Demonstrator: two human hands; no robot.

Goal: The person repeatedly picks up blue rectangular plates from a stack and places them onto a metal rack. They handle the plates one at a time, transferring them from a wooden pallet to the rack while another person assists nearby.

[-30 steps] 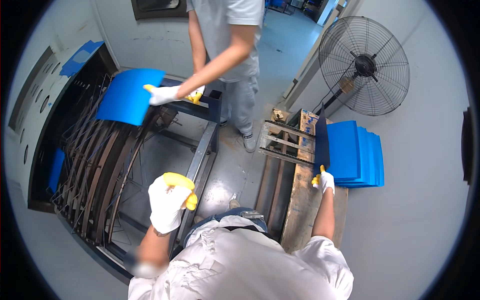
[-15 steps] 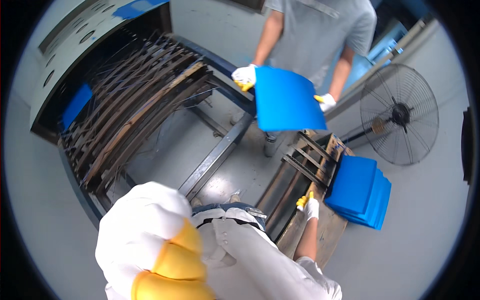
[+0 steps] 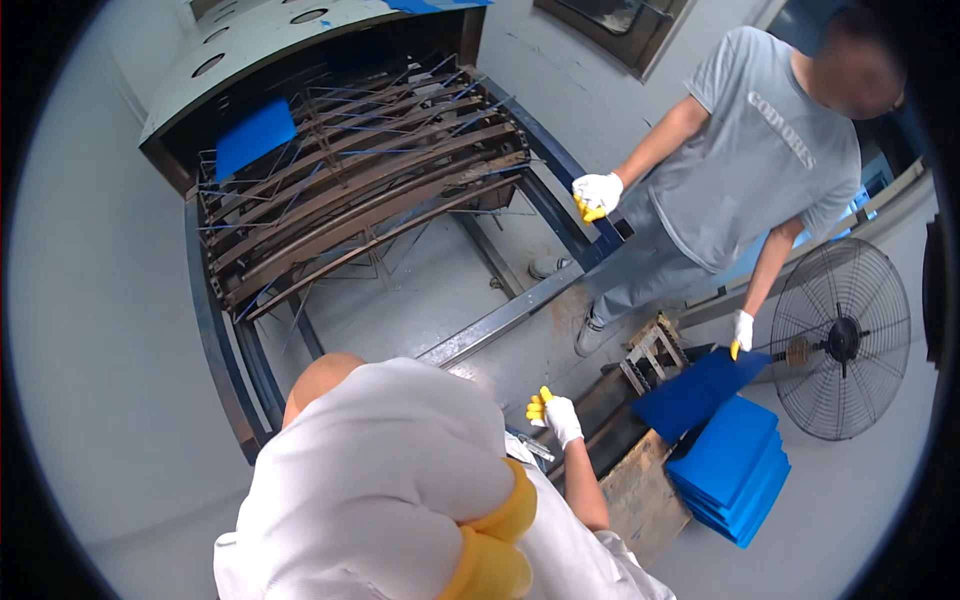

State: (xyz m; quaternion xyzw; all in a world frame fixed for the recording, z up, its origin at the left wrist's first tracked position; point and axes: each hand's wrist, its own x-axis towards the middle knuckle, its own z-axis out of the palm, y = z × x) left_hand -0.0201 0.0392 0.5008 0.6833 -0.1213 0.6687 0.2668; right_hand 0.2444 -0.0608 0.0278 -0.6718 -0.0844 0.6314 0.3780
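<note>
Large and close in the lower left is my left hand (image 3: 390,480), in a white glove with yellow fingers. Its fingers curl under, so whatever they may hold is hidden. My right hand (image 3: 558,416), gloved alike, hovers in front of my body with bent fingers and a raised thumb, nothing visible in it. A wooden bench (image 3: 640,495) lies beside my right forearm. Across from me, a co-worker's hand (image 3: 743,330) holds a blue sheet (image 3: 698,394) by one edge above a stack of blue sheets (image 3: 732,465). The co-worker's other hand (image 3: 598,195) holds no sheet.
A machine with dark slatted bars (image 3: 370,205) stands at the far left, a blue sheet (image 3: 255,138) lying on it. Its metal frame rail (image 3: 510,318) crosses between me and the co-worker (image 3: 750,150). A caged fan (image 3: 842,338) stands at the right.
The co-worker has let go of the blue sheet with one hand and lowered it toward the stack. My right hand has come off the bench toward my body. The view has shifted.
</note>
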